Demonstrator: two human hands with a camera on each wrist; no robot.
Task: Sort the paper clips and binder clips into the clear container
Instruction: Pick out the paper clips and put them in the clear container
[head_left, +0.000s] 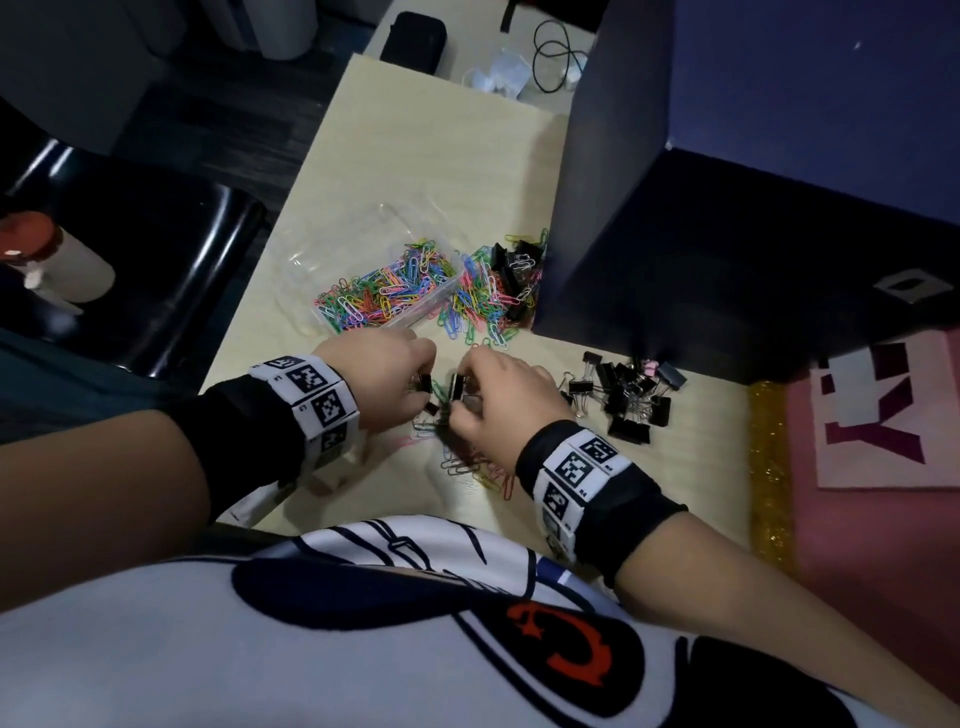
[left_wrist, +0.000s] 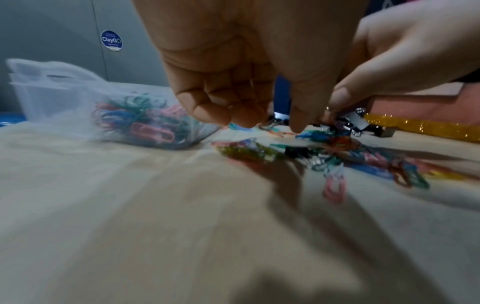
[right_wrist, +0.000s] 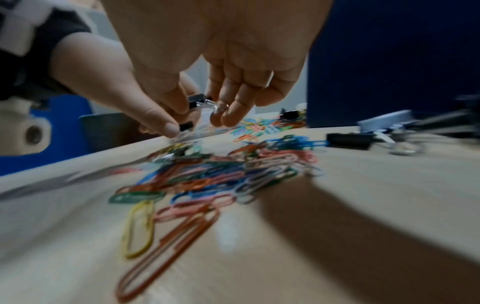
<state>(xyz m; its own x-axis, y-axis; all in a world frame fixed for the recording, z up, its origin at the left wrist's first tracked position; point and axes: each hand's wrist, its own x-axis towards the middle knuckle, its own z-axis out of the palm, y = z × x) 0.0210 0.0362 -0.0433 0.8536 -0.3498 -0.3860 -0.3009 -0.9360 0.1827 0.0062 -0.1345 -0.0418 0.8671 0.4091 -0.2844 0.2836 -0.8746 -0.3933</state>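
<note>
Pale wood-grain table (head_left: 405, 171), smooth and matte, holding all items. Clear container (head_left: 363, 270): thin transparent plastic, rectangular with rounded corners, lid off, lying toward the left edge of the table and partly filled with coloured paper clips (head_left: 384, 288) of coated wire in pink, green, blue, orange and white. Second heap of paper clips (head_left: 480, 301) loose on the table just right of the container, mixed with several black binder clips (head_left: 517, 265) against the base of a dark blue box (head_left: 675, 249), which blocks the view beyond. Separate pile of binder clips (head_left: 626, 392): folded black metal with silver wire handles, one pink, on the table right of the hands. Small scatter of paper clips (right_wrist: 207, 176) beneath and between the hands, long oval loops, one yellow and one orange nearest the right wrist camera. Left hand (head_left: 387, 376): fingers curled, pinching a small black binder clip (head_left: 423, 384). Right hand (head_left: 501, 397): thumb and fingertips closed on another black binder clip (head_left: 457, 387), the two hands nearly touching above the scatter. Wrist bands (head_left: 317, 400) with black-and-white square markers on both forearms. Black chair (head_left: 171, 270) left of the table; black pouch (head_left: 413, 44) and black cable (head_left: 558, 57) at the far end; pink and glittery gold sheet (head_left: 769, 467) at the right.
</note>
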